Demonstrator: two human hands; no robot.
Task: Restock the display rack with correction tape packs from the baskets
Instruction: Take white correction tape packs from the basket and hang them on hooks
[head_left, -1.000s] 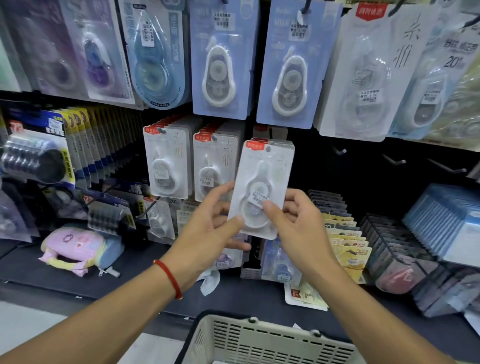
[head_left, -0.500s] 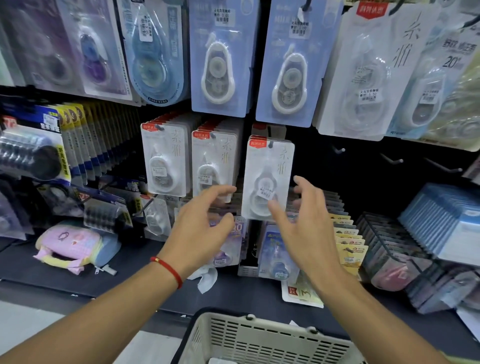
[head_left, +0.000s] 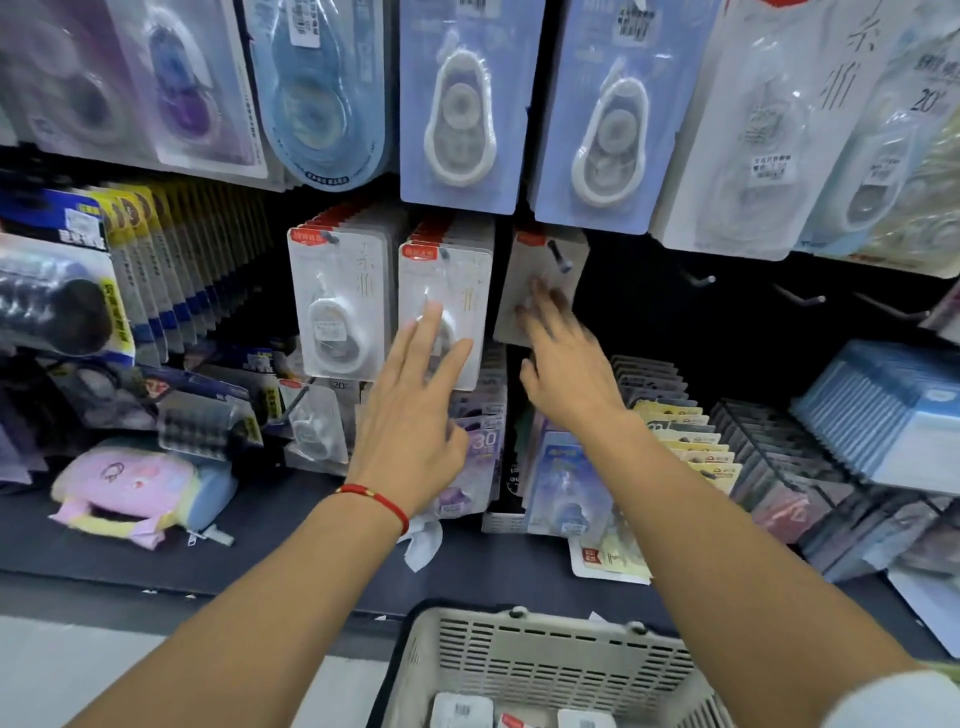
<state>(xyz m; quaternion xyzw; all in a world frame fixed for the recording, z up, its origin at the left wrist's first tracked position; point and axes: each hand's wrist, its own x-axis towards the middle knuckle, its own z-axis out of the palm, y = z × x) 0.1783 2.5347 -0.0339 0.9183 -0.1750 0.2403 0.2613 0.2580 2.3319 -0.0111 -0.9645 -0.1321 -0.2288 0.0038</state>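
The right hand (head_left: 566, 358), fingers spread, is pushing the hung pack (head_left: 540, 283) back on its peg (head_left: 558, 257); the left hand (head_left: 415, 395), also spread, is steadying neighbouring packs. Seating it fully looks wise.

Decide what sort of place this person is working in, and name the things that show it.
Most likely a stationery shop aisle: price-stickered correction tape packs hang on rack hooks, and a shopping basket of stock sits below.

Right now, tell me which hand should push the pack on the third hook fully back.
The right hand. Its fingers already lie on the pack hanging on that hook, though blur hides the exact contact. The left hand is spread over the neighbouring stack, further from it.
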